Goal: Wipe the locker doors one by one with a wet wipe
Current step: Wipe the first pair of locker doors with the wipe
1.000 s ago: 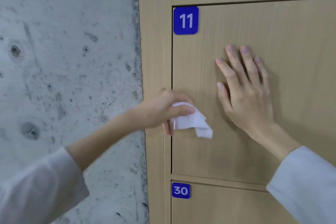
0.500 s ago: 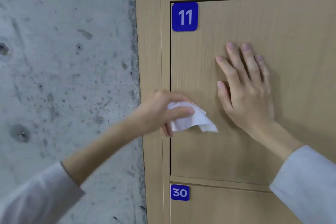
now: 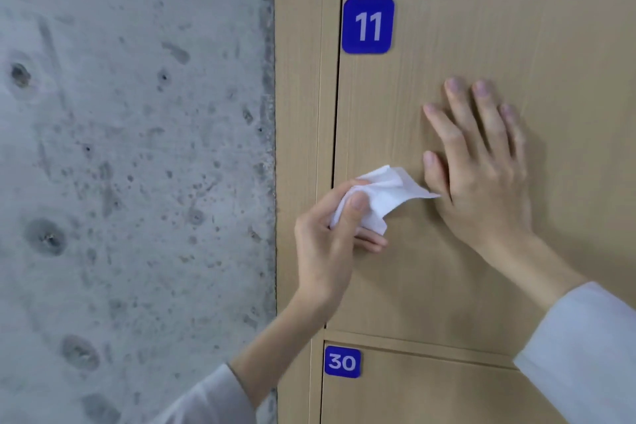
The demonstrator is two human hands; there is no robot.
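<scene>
A light wooden locker door (image 3: 557,55) fills the right of the view, with a blue tag reading 11 (image 3: 367,25) at its upper left corner. My left hand (image 3: 330,241) grips a crumpled white wet wipe (image 3: 382,196) near the door's left edge, thumb on top of it. My right hand (image 3: 481,169) lies flat against the middle of the door, fingers straight and pointing up. The wipe's free corner reaches to my right thumb.
Below is another locker door (image 3: 430,392) with a blue tag reading 30 (image 3: 342,362). A further door shows at the top edge. The locker frame (image 3: 297,79) meets a rough grey concrete wall (image 3: 130,148) on the left.
My left hand has turned more upright and lifted the wipe up and to the right, closer to my right thumb. My right hand has stayed flat on the door.
</scene>
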